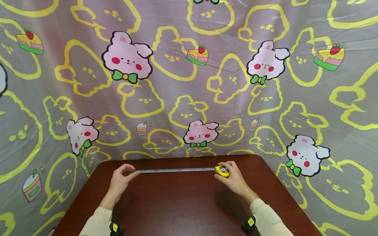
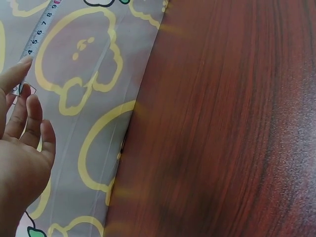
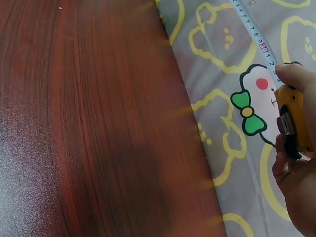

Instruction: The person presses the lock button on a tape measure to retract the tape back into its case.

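A yellow and black tape measure (image 1: pixel 222 171) sits in my right hand (image 1: pixel 234 179), gripped between thumb and fingers. Its silver blade (image 1: pixel 180 169) runs out straight to the left above the far part of the table. My left hand (image 1: pixel 120 180) pinches the blade's free end between thumb and fingertips. In the left wrist view the left hand (image 2: pixel 24 143) has its thumb on the blade (image 2: pixel 37 37) near the low numbers. The right wrist view shows the tape measure's case (image 3: pixel 292 118) in the right hand (image 3: pixel 301 192), with the blade (image 3: pixel 254 32) leaving it past the red 30 mark.
Under both hands lies a dark red-brown wooden table (image 1: pixel 180 203) with rounded far corners. A grey curtain (image 1: pixel 174 88) printed with yellow outlines and white bunnies hangs behind it and along both sides. Small cameras (image 1: pixel 116 228) are strapped on both wrists.
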Demonstrator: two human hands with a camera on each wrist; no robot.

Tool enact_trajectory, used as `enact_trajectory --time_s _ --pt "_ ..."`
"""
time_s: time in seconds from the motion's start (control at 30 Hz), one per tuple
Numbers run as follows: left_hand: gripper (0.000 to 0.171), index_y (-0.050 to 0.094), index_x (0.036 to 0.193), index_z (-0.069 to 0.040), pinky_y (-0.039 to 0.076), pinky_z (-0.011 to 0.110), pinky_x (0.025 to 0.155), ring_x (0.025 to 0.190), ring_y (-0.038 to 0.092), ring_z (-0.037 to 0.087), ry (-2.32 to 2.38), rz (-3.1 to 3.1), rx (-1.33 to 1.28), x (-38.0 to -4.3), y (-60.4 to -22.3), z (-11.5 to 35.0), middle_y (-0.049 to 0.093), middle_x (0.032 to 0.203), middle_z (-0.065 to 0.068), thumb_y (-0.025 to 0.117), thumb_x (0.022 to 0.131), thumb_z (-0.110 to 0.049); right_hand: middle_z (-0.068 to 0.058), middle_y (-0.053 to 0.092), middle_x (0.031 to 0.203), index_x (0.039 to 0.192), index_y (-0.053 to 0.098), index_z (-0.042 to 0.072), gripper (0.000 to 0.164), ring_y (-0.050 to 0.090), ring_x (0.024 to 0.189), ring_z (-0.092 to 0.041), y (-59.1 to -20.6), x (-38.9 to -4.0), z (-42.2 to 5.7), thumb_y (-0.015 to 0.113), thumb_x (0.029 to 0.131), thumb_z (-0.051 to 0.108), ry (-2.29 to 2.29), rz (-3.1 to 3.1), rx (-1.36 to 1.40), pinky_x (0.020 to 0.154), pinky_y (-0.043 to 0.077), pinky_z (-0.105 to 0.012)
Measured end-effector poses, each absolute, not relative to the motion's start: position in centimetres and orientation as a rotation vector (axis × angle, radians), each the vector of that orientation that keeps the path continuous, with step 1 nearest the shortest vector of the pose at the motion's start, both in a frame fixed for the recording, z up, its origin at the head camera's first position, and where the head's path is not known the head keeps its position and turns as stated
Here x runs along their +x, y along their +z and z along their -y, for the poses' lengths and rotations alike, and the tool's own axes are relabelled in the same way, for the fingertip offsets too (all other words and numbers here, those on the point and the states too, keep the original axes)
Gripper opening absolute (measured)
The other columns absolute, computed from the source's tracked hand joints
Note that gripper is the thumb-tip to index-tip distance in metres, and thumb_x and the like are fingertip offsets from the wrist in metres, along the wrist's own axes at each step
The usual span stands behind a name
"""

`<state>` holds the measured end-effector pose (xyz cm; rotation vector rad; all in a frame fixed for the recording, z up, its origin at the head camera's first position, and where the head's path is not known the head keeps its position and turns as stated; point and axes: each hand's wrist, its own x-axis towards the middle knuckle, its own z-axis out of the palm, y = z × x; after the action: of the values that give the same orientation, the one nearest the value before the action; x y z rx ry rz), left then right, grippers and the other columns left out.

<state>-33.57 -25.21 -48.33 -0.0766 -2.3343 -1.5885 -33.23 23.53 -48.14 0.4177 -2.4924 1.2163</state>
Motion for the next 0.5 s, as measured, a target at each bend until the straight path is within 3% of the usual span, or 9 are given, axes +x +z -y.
enact_trajectory --time_s 0.3,0.5 --pt "0.039 0.066 0.111 0.0 0.044 0.026 0.078 0.091 0.056 0.015 -1.613 2.314 -0.09 -33.6 -48.3 24.8 0.065 0.099 0.005 0.086 0.089 -0.026 -0.005 0.05 0.118 0.128 0.068 0.017 0.052 0.055 0.104 -0.025 -48.2 -33.3 -23.5 0.09 0.083 0.031 1.207 2.483 0.419 0.085 0.051 -0.035" --pt "0.03 0.065 0.106 0.005 0.044 0.026 0.074 0.088 0.056 0.017 -1.614 2.316 -0.149 -31.8 -45.8 23.5 0.065 0.096 0.011 0.083 0.091 -0.015 -0.006 0.049 0.117 0.128 0.068 0.016 0.052 0.054 0.105 -0.025 -48.3 -33.2 -23.2 0.09 0.083 0.029 1.215 2.488 0.42 0.086 0.05 -0.036"
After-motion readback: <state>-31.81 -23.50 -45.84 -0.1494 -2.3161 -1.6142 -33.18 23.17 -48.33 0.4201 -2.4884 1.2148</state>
